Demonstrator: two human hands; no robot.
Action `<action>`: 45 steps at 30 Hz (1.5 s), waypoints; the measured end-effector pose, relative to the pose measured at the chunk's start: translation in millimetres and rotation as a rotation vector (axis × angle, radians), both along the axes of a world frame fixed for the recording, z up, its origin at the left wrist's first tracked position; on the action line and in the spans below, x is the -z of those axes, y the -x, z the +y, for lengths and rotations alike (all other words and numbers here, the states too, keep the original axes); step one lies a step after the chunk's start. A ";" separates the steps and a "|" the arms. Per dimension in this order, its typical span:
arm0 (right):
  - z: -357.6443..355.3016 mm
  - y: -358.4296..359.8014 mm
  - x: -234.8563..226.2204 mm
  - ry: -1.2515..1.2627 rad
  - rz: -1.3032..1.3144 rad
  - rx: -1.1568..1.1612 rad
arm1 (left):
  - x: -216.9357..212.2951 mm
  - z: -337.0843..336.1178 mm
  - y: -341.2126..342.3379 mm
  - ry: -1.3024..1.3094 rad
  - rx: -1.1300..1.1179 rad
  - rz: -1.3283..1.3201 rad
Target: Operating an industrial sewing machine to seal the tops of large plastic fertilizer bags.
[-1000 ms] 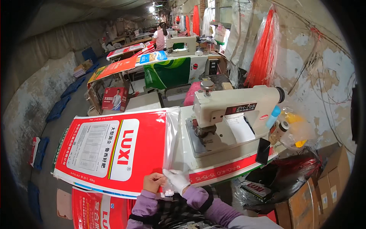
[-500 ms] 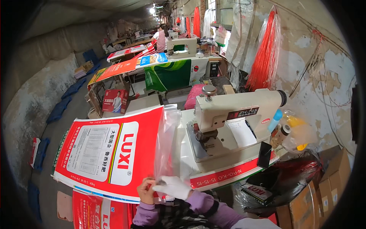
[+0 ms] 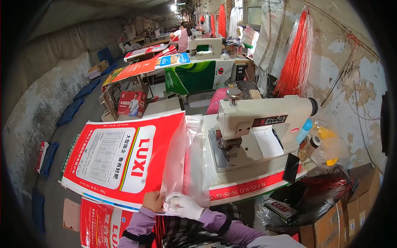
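A red and white printed sack (image 3: 163,144) lies flat on a stack in front of me, its clear plastic liner (image 3: 192,165) sticking out along the right side. My left hand (image 3: 154,201), bare, is closed on the sack's near right corner. Close beside it my right hand (image 3: 185,205), in a white glove, has its fingers curled in a pinch on the liner at that corner. The fingertips of both hands are partly hidden. Right of the liner stands a cream industrial sewing machine (image 3: 256,118) on its table.
A black phone (image 3: 291,168), a blue bottle (image 3: 304,130) and a thread cone (image 3: 311,142) lie near the machine. Cardboard boxes (image 3: 331,223) stand at lower right. Red strands (image 3: 291,62) hang on the wall. Another person (image 3: 182,39) works at a far table.
My left hand has shifted left onto the sack's corner. The right hand has turned and its fingers have come down over the liner. The whole view has shifted slightly.
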State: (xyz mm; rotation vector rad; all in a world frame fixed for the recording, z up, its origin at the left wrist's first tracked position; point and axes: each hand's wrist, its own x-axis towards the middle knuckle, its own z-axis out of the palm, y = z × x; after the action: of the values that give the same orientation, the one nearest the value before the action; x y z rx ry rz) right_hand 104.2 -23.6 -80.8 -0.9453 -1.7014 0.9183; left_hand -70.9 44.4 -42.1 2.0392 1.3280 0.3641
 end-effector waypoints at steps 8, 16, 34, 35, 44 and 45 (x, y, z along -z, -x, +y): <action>-0.6 -2.7 -37.7 -0.124 -0.166 -0.164 | -11.3 -16.1 -0.9 -0.294 -0.065 -0.163; 38.7 50.9 -13.4 -0.287 -1.229 -0.334 | -64.4 -75.6 19.9 -0.584 0.079 0.329; 58.1 -68.7 -0.1 -0.013 0.106 1.136 | -97.1 -191.5 129.8 -0.480 -0.441 0.123; 58.0 -70.3 0.3 -0.120 -0.014 1.293 | -95.6 -192.7 132.2 -0.402 -0.531 0.051; 82.5 -86.9 -5.9 0.299 -0.179 0.601 | -105.3 -171.6 157.2 -0.507 -0.650 0.309; 86.4 -89.0 -3.1 0.251 -0.259 0.648 | -103.3 -169.5 156.8 -0.613 -0.593 0.371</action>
State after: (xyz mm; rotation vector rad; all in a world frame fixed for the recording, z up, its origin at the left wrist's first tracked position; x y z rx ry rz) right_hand 193.3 62.8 -77.8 -1.7156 -1.3504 0.5905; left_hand -227.7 -125.1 61.3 2.2145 2.2813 0.7560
